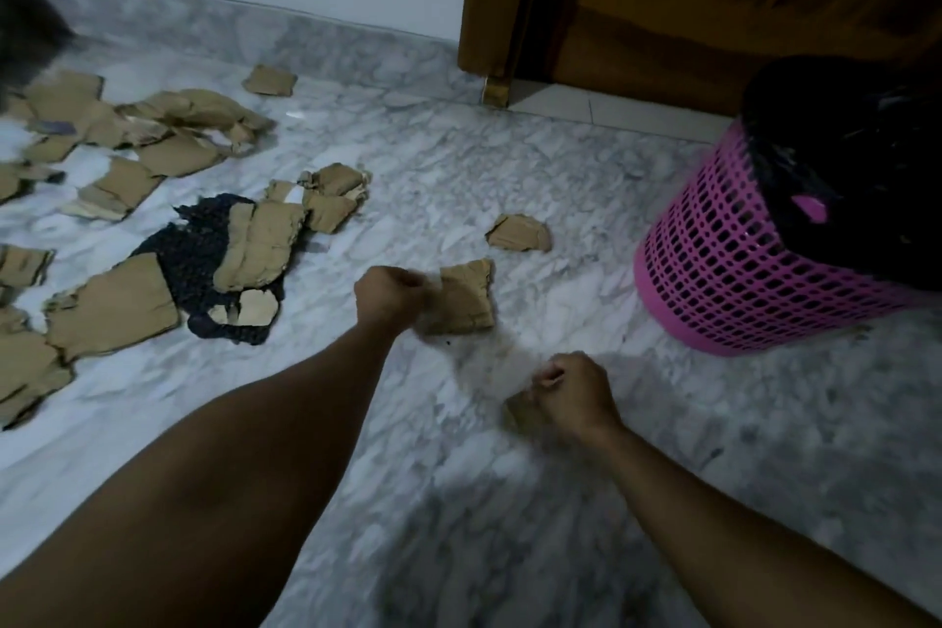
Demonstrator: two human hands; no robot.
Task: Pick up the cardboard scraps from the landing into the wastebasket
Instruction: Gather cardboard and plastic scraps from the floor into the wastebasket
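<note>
Forearms both extended low over marble floor (509, 179). Left hand (390, 296) curled, pinching left edge of a cardboard scrap (466, 296). Right hand (573, 393) fisted on a smaller scrap (520, 413), mostly hidden beneath it, blurred. Loose scrap (520, 232) lies beyond; scrap pile (153, 138) far left. Pink wastebasket (713, 250), black liner, stands right. No legible writing.

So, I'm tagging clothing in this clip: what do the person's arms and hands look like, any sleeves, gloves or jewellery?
Both forearms are bare as far as the picture shows, with no sleeve in view. The left hand and right hand wear no gloves. No watch, bracelet or ring shows on either wrist or hand, though the picture is somewhat blurred, so a thin ring could be missed.
</note>
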